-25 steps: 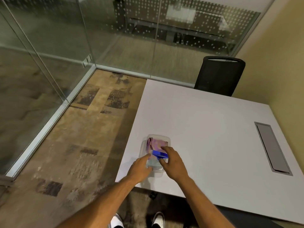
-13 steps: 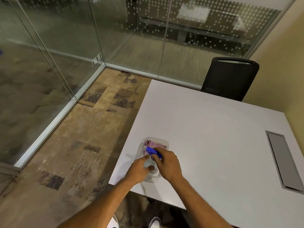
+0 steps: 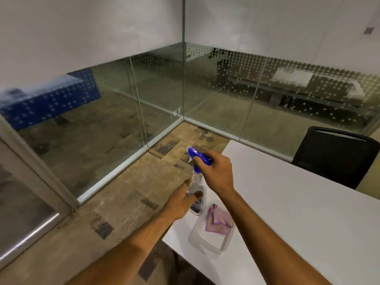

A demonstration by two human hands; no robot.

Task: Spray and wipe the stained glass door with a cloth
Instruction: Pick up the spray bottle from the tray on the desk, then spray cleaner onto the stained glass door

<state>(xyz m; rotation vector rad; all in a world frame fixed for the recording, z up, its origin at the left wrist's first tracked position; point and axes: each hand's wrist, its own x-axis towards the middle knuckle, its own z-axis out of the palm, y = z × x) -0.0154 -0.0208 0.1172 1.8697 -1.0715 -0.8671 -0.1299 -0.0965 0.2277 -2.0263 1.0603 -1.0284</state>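
My right hand [image 3: 217,173] grips the blue trigger head of a clear spray bottle [image 3: 197,183] and holds it lifted above the table's left corner. My left hand [image 3: 182,199] touches the lower body of the bottle, fingers partly spread around it. A pink-purple cloth [image 3: 218,219] lies folded in a clear plastic tray [image 3: 202,242] on the white table [image 3: 298,212], just below the bottle. The glass door and wall panels [image 3: 98,124] stand to the left and ahead.
A black mesh chair [image 3: 337,155] stands at the table's far side by the right glass wall [image 3: 287,95]. Patterned carpet floor [image 3: 127,192] lies between the table and the glass. A grey door frame [image 3: 35,167] is at the left.
The spray bottle has come up out of the tray in my right hand, and my left hand rose with it. My view has lifted toward the glass walls. The cloth stayed in the tray.
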